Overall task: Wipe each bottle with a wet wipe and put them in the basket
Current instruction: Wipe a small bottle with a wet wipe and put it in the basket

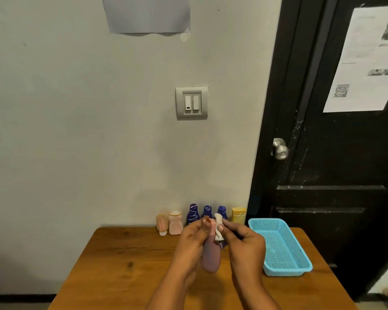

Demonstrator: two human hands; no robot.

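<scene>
My left hand (192, 242) grips a pink bottle (211, 257) above the middle of the wooden table (121, 265). Against the bottle's upper end, my right hand (244, 245) pinches a white wet wipe (218, 229). A row of bottles stands along the wall: two pale pink ones (161, 223) (175, 222), three dark blue ones (193, 213) (207, 211) (222, 211) and a yellow one (239, 214). My hands partly hide the blue ones. The blue mesh basket (282, 245) sits on the table to the right, with nothing visible in it.
A grey wall with a light switch (191, 102) rises behind the table. A black door (334, 153) with a metal knob (280, 151) stands to the right, close to the basket.
</scene>
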